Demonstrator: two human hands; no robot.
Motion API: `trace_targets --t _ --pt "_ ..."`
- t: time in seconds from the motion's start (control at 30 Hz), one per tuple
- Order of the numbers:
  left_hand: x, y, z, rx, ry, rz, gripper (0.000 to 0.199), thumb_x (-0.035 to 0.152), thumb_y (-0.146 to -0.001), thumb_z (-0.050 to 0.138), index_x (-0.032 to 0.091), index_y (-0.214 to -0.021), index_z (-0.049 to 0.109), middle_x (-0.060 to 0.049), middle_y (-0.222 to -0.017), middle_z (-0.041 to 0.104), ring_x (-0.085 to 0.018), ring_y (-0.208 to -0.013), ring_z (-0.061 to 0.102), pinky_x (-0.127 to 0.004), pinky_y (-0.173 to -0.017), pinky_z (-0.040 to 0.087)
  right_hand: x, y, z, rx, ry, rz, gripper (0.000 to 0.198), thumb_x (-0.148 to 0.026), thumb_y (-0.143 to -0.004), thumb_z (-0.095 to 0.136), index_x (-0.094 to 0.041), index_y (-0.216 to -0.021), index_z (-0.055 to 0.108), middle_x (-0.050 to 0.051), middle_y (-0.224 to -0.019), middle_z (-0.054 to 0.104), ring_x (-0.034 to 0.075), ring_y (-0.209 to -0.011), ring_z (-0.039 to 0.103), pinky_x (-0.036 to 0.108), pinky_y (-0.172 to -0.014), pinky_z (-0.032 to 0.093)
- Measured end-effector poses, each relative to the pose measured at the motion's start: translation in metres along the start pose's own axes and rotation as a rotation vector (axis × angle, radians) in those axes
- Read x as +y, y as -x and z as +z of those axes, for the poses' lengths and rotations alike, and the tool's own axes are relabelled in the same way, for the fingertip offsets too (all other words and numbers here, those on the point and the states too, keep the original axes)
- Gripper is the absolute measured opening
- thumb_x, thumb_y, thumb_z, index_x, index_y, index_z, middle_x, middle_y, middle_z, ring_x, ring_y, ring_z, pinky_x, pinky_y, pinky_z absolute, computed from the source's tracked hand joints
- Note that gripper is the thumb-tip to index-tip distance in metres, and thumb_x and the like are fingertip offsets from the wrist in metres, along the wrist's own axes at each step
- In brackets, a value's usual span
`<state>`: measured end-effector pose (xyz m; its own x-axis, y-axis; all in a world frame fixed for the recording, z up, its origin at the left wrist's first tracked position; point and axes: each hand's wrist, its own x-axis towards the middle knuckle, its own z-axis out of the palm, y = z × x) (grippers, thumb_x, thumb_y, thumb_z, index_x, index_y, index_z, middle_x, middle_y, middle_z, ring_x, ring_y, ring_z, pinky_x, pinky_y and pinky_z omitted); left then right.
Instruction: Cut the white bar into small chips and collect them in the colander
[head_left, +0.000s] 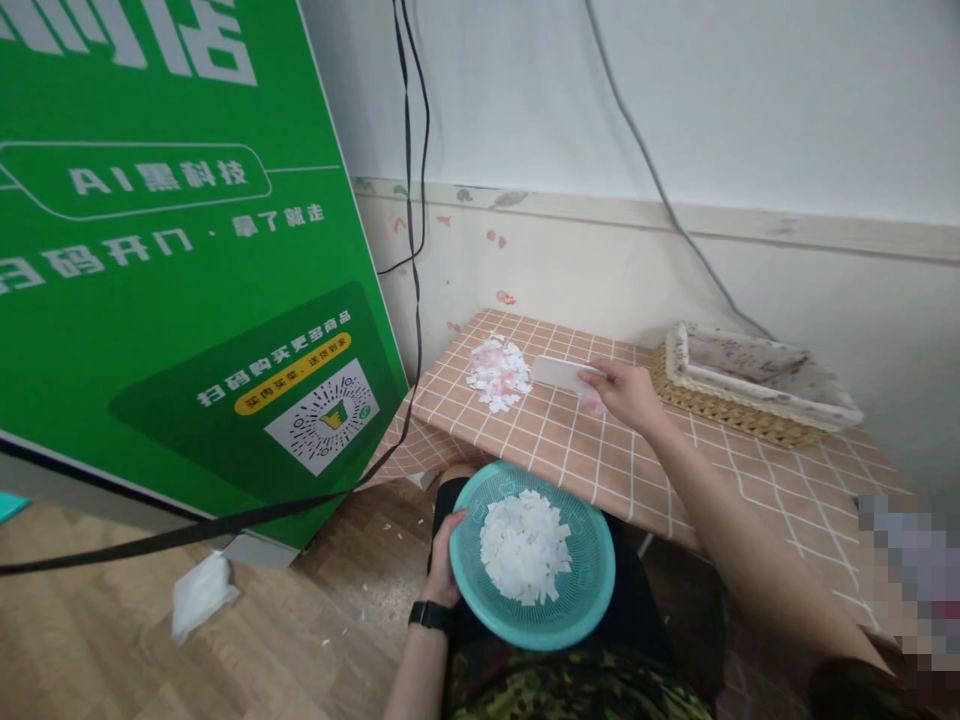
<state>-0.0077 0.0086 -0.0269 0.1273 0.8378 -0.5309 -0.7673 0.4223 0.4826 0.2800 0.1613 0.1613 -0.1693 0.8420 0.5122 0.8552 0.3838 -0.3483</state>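
Note:
My left hand (445, 558) grips the left rim of a round teal plastic colander (592, 590), which rests on my lap below the table's front edge. Inside it lies a heap of small white flakes or scraps (525, 548). My right hand (621, 392) reaches over the table and is closed on the right end of a flat white rectangular piece (559, 374). The left end of that piece is close to a pile of white scraps mixed with pink (498, 372) on the checked cloth. A pink patch (592, 402) shows just below the right hand.
A lined wicker basket (739, 415) sits at the table's back right. The table (555, 450) has a brown checked cover. A large green cabinet panel (187, 240) stands at left, with black cables (411, 200) hanging before it. A white bag (202, 595) lies on the floor.

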Motion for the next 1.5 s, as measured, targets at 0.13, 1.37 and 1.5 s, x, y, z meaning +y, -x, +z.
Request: trace_targets --t 0.13,1.37,1.5 --pt "0.000 0.000 -0.003 0.005 -0.019 -0.003 0.018 0.030 -0.069 0.066 0.013 -0.074 0.068 -0.005 -0.070 0.071 -0.020 -0.068 0.066 -0.030 -0.071 0.048 0.003 -0.009 0.008 -0.054 -0.012 -0.064 0.029 -0.041 -0.085 0.046 -0.023 -0.093 0.068 0.004 -0.073 0.070 0.019 -0.062 0.061 0.028 -0.057 0.040" --pt "-0.002 -0.004 -0.002 0.082 -0.032 -0.035 0.018 0.028 -0.063 0.070 0.012 -0.070 0.069 -0.005 -0.064 0.071 -0.024 -0.072 0.066 -0.033 -0.071 0.049 0.005 0.034 -0.008 -0.149 -0.215 -0.025 0.025 -0.039 -0.083 0.053 -0.023 -0.092 0.070 0.004 -0.088 0.070 0.020 -0.076 0.064 0.031 -0.067 0.046" --pt "0.000 -0.004 -0.002 0.112 -0.039 -0.015 0.018 0.029 -0.062 0.070 0.013 -0.068 0.069 -0.004 -0.062 0.070 -0.024 -0.071 0.066 -0.033 -0.070 0.049 0.007 0.038 -0.013 -0.187 -0.227 -0.015 0.026 -0.041 -0.082 0.053 -0.023 -0.090 0.070 0.005 -0.090 0.070 0.020 -0.076 0.064 0.032 -0.067 0.047"
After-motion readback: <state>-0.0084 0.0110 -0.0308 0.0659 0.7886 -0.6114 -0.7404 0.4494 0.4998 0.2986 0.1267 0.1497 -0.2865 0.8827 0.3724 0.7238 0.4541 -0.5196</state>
